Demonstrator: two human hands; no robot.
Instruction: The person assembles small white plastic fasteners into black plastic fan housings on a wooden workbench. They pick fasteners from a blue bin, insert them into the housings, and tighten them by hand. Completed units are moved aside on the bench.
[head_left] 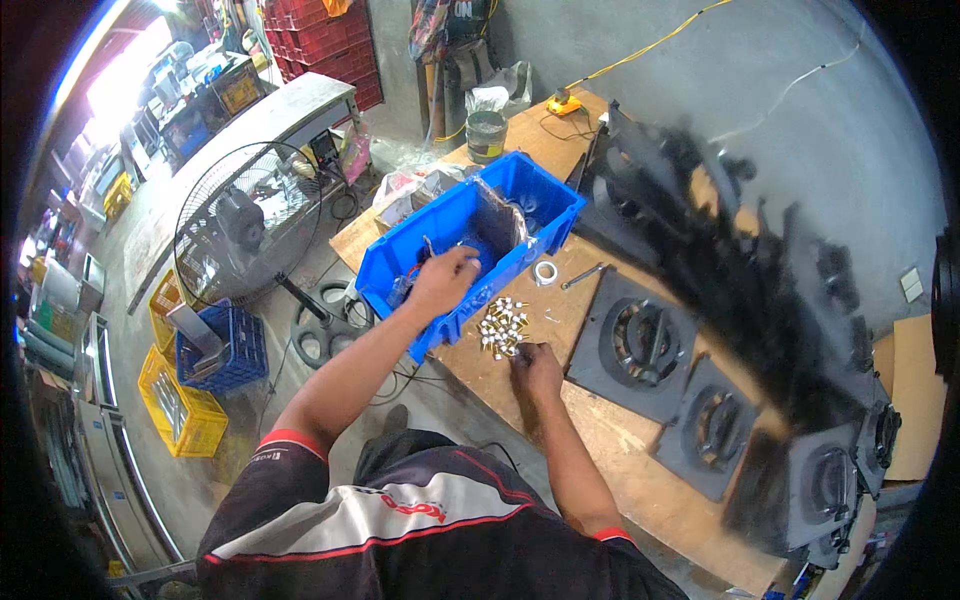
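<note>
My left hand [446, 280] reaches over the near wall of a long blue plastic bin [395, 262]. Its fingers are bent and slightly apart, and nothing shows between them. Inside the bin lie small parts with red and blue bits, and a grey divider [500, 215] stands across it. My right hand [540, 370] rests on the wooden table at the near edge of a pile of small white-and-brass fittings [503, 325]. Its fingers are drawn together and partly in shade; what they hold, if anything, is hidden.
A white tape roll [545, 273] and a slim metal tool [583, 277] lie beyond the pile. Black burner-like castings [632, 345] line the table's right side, beside a heap of black parts [720, 270]. A standing fan [248, 225] and yellow crates [180, 405] are at left.
</note>
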